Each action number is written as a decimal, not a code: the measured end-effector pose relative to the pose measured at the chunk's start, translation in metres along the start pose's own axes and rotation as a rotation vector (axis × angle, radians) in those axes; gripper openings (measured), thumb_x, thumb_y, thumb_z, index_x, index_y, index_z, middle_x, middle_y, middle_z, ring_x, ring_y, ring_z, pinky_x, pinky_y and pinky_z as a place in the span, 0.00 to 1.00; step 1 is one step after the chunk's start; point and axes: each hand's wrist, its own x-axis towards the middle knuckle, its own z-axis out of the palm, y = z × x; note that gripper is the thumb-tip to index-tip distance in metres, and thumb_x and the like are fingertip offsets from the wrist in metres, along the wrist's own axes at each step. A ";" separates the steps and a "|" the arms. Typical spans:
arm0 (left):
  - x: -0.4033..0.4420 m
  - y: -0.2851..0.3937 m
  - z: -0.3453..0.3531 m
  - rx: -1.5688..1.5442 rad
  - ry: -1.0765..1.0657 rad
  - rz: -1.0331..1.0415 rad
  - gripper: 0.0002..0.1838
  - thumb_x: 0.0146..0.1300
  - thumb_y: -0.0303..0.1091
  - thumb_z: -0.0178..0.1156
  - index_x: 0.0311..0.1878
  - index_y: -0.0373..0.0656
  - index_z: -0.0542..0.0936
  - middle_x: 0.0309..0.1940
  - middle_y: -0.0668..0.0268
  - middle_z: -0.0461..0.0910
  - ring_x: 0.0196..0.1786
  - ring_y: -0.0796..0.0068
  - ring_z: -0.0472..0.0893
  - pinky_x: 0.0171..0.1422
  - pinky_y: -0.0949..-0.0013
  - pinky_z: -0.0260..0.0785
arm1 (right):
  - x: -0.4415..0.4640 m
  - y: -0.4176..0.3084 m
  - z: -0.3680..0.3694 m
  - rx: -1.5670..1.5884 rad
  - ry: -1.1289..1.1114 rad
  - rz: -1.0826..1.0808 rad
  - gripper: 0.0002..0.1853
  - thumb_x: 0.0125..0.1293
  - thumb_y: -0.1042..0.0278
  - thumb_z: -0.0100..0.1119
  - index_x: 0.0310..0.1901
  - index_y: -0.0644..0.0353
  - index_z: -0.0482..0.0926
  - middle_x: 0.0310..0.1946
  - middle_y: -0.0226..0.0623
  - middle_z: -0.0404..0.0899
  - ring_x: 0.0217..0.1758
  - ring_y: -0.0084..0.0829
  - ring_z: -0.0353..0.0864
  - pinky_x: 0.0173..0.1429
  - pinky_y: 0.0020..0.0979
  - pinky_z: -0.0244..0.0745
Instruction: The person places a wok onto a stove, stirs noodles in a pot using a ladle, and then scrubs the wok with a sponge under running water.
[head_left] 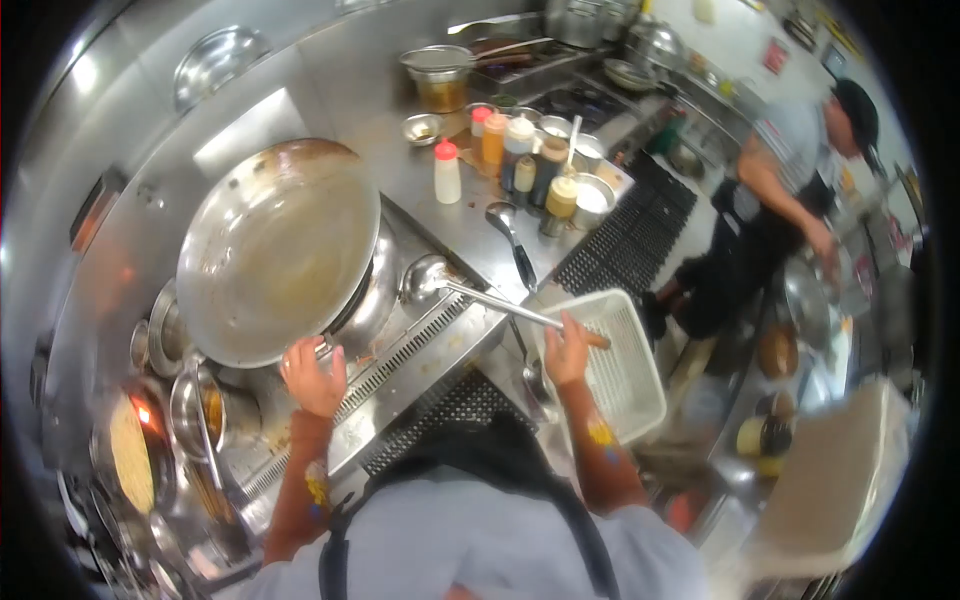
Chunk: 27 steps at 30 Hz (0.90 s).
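A large metal wok [280,250] sits tilted on the stove at the left, with a thin film of liquid inside. At its near edge is my left hand [314,377], its fingers curled at the short metal handle. My right hand [567,350] is closed round the long handle of a ladle [428,279], whose bowl hangs over the stove edge beside the wok. Under my right hand lies a white plastic basket [640,385]. A black-handled ladle [512,240] rests on the steel counter [410,185].
Squeeze bottles [447,172] and small bowls stand on the counter. Pots [240,415] and a pan [135,455] are at the lower left. A co-worker [790,190] stands at the right by another counter. A cardboard box [835,480] is at the lower right.
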 end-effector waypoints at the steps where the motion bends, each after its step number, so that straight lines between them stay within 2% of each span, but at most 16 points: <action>1: 0.001 0.006 -0.003 -0.083 0.000 0.064 0.16 0.56 0.37 0.66 0.46 0.40 0.80 0.45 0.56 0.79 0.51 0.54 0.77 0.58 0.53 0.66 | -0.028 -0.006 -0.020 -0.011 0.001 0.045 0.23 0.66 0.70 0.61 0.62 0.68 0.74 0.54 0.58 0.76 0.54 0.53 0.78 0.62 0.44 0.72; 3: -0.004 0.023 -0.008 -0.263 -0.009 0.193 0.19 0.56 0.35 0.65 0.51 0.38 0.79 0.53 0.53 0.76 0.58 0.50 0.74 0.65 0.51 0.63 | -0.081 -0.017 -0.049 -0.036 0.009 0.142 0.22 0.65 0.71 0.61 0.60 0.68 0.75 0.53 0.58 0.76 0.53 0.52 0.79 0.60 0.44 0.73; 4: -0.009 0.031 -0.002 -0.428 -0.069 0.235 0.20 0.56 0.32 0.64 0.52 0.36 0.78 0.55 0.51 0.76 0.58 0.48 0.75 0.67 0.50 0.62 | -0.107 -0.021 -0.051 -0.071 0.020 0.170 0.21 0.65 0.71 0.61 0.59 0.68 0.76 0.52 0.58 0.77 0.52 0.52 0.79 0.59 0.45 0.74; 6: -0.023 0.049 0.015 -0.629 -0.236 0.302 0.19 0.57 0.28 0.63 0.53 0.35 0.78 0.54 0.52 0.76 0.55 0.52 0.76 0.63 0.53 0.67 | -0.179 -0.017 -0.074 -0.198 0.075 0.293 0.20 0.65 0.71 0.61 0.57 0.68 0.77 0.51 0.58 0.78 0.50 0.54 0.80 0.57 0.46 0.75; 7: -0.033 0.061 0.019 -0.747 -0.350 0.302 0.19 0.57 0.26 0.63 0.53 0.35 0.78 0.54 0.52 0.76 0.54 0.53 0.77 0.61 0.56 0.69 | -0.215 -0.017 -0.081 -0.260 0.032 0.356 0.19 0.64 0.69 0.60 0.56 0.68 0.77 0.50 0.58 0.79 0.52 0.56 0.79 0.58 0.47 0.74; 9: -0.046 0.084 0.022 -0.950 -0.612 0.320 0.18 0.59 0.23 0.61 0.54 0.35 0.77 0.54 0.52 0.76 0.51 0.57 0.79 0.56 0.60 0.73 | -0.299 -0.007 -0.080 -0.320 -0.041 0.540 0.21 0.65 0.61 0.59 0.58 0.61 0.78 0.51 0.57 0.79 0.57 0.55 0.76 0.64 0.45 0.70; 10: -0.055 0.097 0.021 -1.022 -0.677 0.384 0.18 0.61 0.21 0.59 0.55 0.35 0.77 0.52 0.53 0.76 0.46 0.62 0.81 0.49 0.65 0.75 | -0.318 -0.035 -0.103 -0.226 -0.130 0.756 0.22 0.66 0.58 0.58 0.59 0.58 0.78 0.53 0.56 0.78 0.59 0.54 0.76 0.64 0.44 0.70; 11: -0.067 0.106 0.021 -1.054 -0.767 0.439 0.17 0.61 0.22 0.60 0.55 0.35 0.77 0.50 0.54 0.77 0.43 0.63 0.81 0.48 0.65 0.75 | -0.344 -0.045 -0.116 -0.253 -0.221 0.865 0.23 0.67 0.56 0.57 0.60 0.58 0.78 0.54 0.56 0.76 0.60 0.53 0.75 0.65 0.43 0.70; 13: -0.090 0.136 0.016 -1.104 -0.922 0.566 0.16 0.61 0.22 0.60 0.54 0.36 0.78 0.47 0.56 0.79 0.40 0.64 0.82 0.46 0.65 0.76 | -0.407 -0.043 -0.128 -0.266 -0.182 1.024 0.21 0.64 0.56 0.58 0.55 0.58 0.80 0.49 0.55 0.79 0.55 0.54 0.78 0.61 0.46 0.73; 18: -0.160 0.218 -0.019 -1.104 -1.313 0.869 0.13 0.63 0.24 0.60 0.51 0.34 0.79 0.42 0.56 0.82 0.38 0.66 0.83 0.44 0.67 0.76 | -0.544 -0.021 -0.150 -0.231 0.058 1.192 0.16 0.61 0.58 0.58 0.44 0.60 0.82 0.40 0.54 0.83 0.49 0.56 0.81 0.56 0.48 0.76; 20: -0.194 0.256 -0.029 -1.043 -1.407 1.088 0.13 0.63 0.27 0.62 0.50 0.36 0.80 0.40 0.55 0.83 0.38 0.65 0.84 0.43 0.67 0.77 | -0.595 -0.018 -0.161 -0.224 0.219 1.267 0.15 0.60 0.59 0.58 0.42 0.61 0.83 0.39 0.54 0.83 0.49 0.56 0.81 0.56 0.48 0.76; 21: -0.214 0.278 -0.028 -1.007 -1.473 1.181 0.13 0.63 0.27 0.62 0.50 0.37 0.80 0.40 0.55 0.82 0.37 0.64 0.84 0.44 0.66 0.77 | -0.613 -0.021 -0.175 -0.167 0.211 1.345 0.18 0.60 0.58 0.59 0.46 0.61 0.83 0.44 0.54 0.83 0.51 0.55 0.81 0.59 0.47 0.75; 24: -0.288 0.342 -0.012 -0.892 -1.673 1.384 0.14 0.63 0.31 0.62 0.50 0.38 0.80 0.39 0.54 0.83 0.39 0.61 0.85 0.46 0.63 0.77 | -0.678 -0.031 -0.219 -0.118 0.230 1.541 0.21 0.62 0.56 0.59 0.51 0.61 0.82 0.48 0.55 0.83 0.54 0.54 0.80 0.62 0.46 0.73; 26: -0.336 0.378 0.011 -0.758 -1.775 1.474 0.14 0.65 0.34 0.62 0.51 0.37 0.80 0.38 0.53 0.84 0.40 0.59 0.85 0.48 0.60 0.77 | -0.735 -0.030 -0.234 -0.124 0.464 1.612 0.24 0.63 0.55 0.59 0.55 0.62 0.81 0.50 0.55 0.82 0.56 0.53 0.80 0.65 0.46 0.71; 27: -0.355 0.389 0.038 -0.705 -1.678 1.585 0.14 0.65 0.35 0.61 0.50 0.38 0.80 0.39 0.52 0.84 0.41 0.57 0.85 0.49 0.59 0.77 | -0.748 -0.041 -0.259 -0.110 0.505 1.656 0.24 0.64 0.56 0.60 0.56 0.63 0.81 0.51 0.56 0.82 0.56 0.52 0.80 0.64 0.45 0.72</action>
